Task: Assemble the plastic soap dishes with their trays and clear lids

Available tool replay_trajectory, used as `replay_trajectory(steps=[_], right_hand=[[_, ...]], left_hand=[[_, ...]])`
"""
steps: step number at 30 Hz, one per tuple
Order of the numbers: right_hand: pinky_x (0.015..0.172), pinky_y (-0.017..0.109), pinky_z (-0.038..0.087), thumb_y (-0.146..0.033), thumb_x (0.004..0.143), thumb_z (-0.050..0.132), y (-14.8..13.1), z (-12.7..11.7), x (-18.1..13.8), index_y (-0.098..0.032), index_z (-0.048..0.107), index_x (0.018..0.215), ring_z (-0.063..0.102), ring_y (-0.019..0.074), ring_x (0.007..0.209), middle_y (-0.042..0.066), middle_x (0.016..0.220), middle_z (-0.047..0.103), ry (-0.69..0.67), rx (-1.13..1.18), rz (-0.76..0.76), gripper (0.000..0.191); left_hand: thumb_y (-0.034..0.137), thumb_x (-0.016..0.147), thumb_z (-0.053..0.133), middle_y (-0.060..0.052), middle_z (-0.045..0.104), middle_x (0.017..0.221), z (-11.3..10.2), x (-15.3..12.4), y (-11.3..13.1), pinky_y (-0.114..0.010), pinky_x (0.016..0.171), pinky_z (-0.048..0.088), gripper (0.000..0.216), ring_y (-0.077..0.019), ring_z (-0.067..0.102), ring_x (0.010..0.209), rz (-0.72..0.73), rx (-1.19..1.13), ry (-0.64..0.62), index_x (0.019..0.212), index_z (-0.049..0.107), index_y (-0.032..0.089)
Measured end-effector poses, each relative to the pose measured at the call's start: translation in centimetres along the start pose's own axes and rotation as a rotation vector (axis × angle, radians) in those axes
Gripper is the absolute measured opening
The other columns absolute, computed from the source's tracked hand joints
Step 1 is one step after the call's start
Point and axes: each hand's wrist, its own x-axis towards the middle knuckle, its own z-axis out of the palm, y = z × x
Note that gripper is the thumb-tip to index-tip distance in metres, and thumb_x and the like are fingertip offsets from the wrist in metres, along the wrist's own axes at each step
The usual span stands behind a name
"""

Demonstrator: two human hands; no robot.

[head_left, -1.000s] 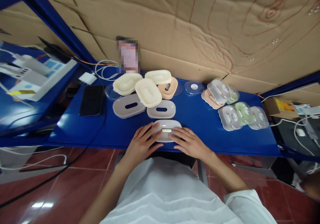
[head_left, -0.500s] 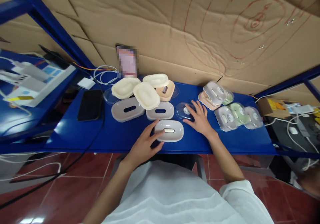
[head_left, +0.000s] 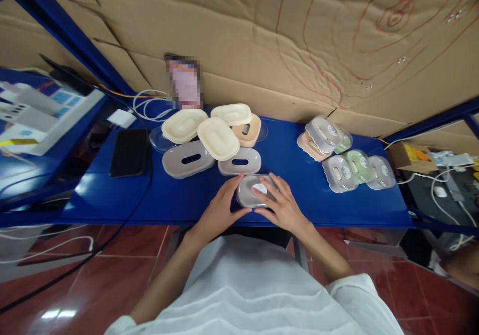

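A clear oval lid with a round white label [head_left: 259,189] lies over a small grey oval plastic dish [head_left: 245,197] near the table's front edge. My left hand [head_left: 219,206] grips the left end of the dish, thumb at the near side and fingers at the far side. My right hand [head_left: 282,202] holds the lid from the right, its fingers across the top and thumb at the near edge. Behind them are two grey slotted dishes [head_left: 239,168] [head_left: 175,165], several cream trays [head_left: 219,140], and a peach slotted dish [head_left: 253,129].
Several lidded boxes in grey, green and peach [head_left: 339,174] are grouped on the right of the blue table [head_left: 292,145]. On the left lie a black phone [head_left: 129,153] and a white charger [head_left: 121,119] with cables. A cardboard wall [head_left: 232,40] stands behind.
My right hand has brought the clear lid leftward from the table onto the grey dish. My left hand stays at the dish's left end. The view has shifted slightly.
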Motion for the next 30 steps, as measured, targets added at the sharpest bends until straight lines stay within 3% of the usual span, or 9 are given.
replay_trajectory(steps=[4,13,20,26,30], right_hand=[[0.125,0.063,0.043,-0.051,0.102,0.069,0.3,0.9,-0.4,-0.034,0.059,0.154,0.036,0.0377,0.161,0.01,0.166,0.052,-0.008,-0.065,0.005,0.056],[0.116,0.057,0.052,-0.054,0.102,0.067,1.6,-0.1,-0.4,-0.035,0.057,0.157,0.042,0.0377,0.158,0.011,0.166,0.051,-0.089,-0.037,0.008,0.059],[0.125,0.064,0.043,-0.054,0.1,0.07,0.6,0.2,-0.9,-0.031,0.056,0.157,0.038,0.0389,0.16,0.014,0.168,0.049,-0.046,-0.091,-0.023,0.063],[0.126,0.064,0.041,-0.048,0.102,0.07,0.3,0.5,-1.3,-0.037,0.057,0.156,0.044,0.0363,0.156,0.011,0.168,0.049,-0.068,-0.097,-0.028,0.057],[0.127,0.065,0.039,-0.047,0.101,0.071,0.5,0.6,-1.5,-0.035,0.058,0.155,0.033,0.0389,0.162,0.012,0.17,0.045,-0.059,-0.063,-0.01,0.057]], left_hand=[[0.037,0.098,0.077,-0.013,0.047,0.166,0.0,-0.1,-0.1,-0.05,0.124,0.046,0.087,-0.0314,0.048,0.154,0.015,0.023,-0.025,0.169,0.026,0.035],[0.036,0.1,0.074,-0.012,0.048,0.165,0.1,0.0,-0.3,-0.05,0.126,0.044,0.081,-0.0302,0.049,0.153,0.055,0.028,-0.029,0.168,0.03,0.036],[0.036,0.1,0.073,-0.011,0.048,0.165,-0.1,-0.2,-0.4,-0.049,0.127,0.043,0.077,-0.0288,0.047,0.154,0.058,0.016,-0.051,0.166,0.034,0.036],[0.037,0.1,0.073,-0.009,0.049,0.165,-0.3,-0.3,-0.6,-0.048,0.127,0.044,0.075,-0.0277,0.049,0.153,0.044,0.02,-0.067,0.165,0.036,0.037],[0.038,0.101,0.072,-0.01,0.05,0.164,-0.2,-0.3,-0.6,-0.048,0.125,0.046,0.072,-0.0285,0.051,0.152,0.052,0.038,-0.068,0.164,0.038,0.036]])
